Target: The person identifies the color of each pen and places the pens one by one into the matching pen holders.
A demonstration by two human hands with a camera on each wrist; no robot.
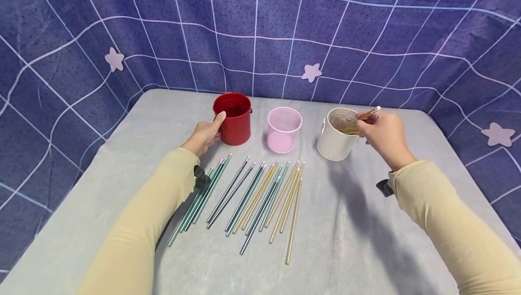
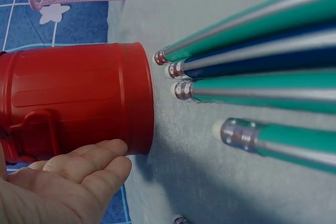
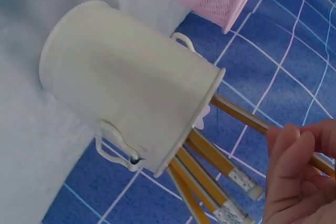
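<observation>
My right hand [image 1: 384, 134] pinches a gold-yellow pencil [image 3: 241, 114] between thumb and fingers, its far end inside the cream bucket [image 3: 126, 72]. Several more yellow pencils [image 3: 202, 184] stick out of that bucket, eraser ends outward. My left hand [image 1: 205, 134] is at the red bucket [image 1: 237, 125], its thumb against the side near the rim. In the left wrist view, the fingers [image 2: 105, 163] lie nearly straight along the bucket's wall. Between the two buckets stands a pink mesh cup [image 1: 281, 139].
In front of the containers, green pencils [image 1: 211, 191], dark blue pencils [image 1: 229, 191] and gold pencils [image 1: 294, 222] lie in loose groups, erasers toward the back. The grey cloth-covered table [image 1: 325, 240] meets a blue gridded curtain [image 1: 244, 23] behind and at both sides.
</observation>
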